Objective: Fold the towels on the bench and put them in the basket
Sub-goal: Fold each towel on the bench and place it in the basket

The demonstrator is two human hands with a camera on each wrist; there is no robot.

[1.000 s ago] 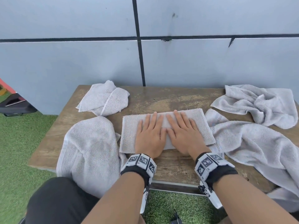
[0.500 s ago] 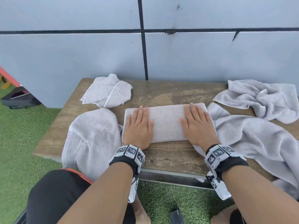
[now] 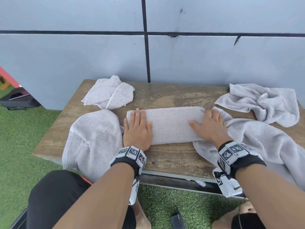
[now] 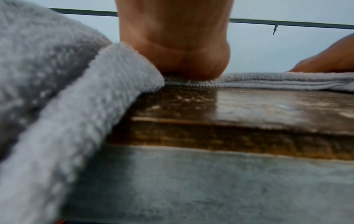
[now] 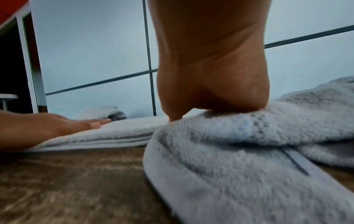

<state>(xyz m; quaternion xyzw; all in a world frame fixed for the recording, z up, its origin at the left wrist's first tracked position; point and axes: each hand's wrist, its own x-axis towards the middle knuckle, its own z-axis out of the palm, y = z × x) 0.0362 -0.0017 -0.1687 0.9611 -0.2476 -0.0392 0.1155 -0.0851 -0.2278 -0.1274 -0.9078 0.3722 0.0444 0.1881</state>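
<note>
A grey towel folded into a long strip lies across the middle of the wooden bench. My left hand presses flat on its left end, fingers straight. My right hand presses flat on its right end. In the left wrist view the heel of the left hand sits on the layered towel edge. The right wrist view shows the right hand on towel cloth and the left hand flat on the strip. No basket is in view.
Unfolded grey towels lie around: one draped over the bench's front left, a small one at the back left, a crumpled one at the back right, a large one hanging off the right. A grey wall stands behind; green turf below.
Both hands have slid apart from the middle of the folded towel out to its two ends, smoothing it flat.
</note>
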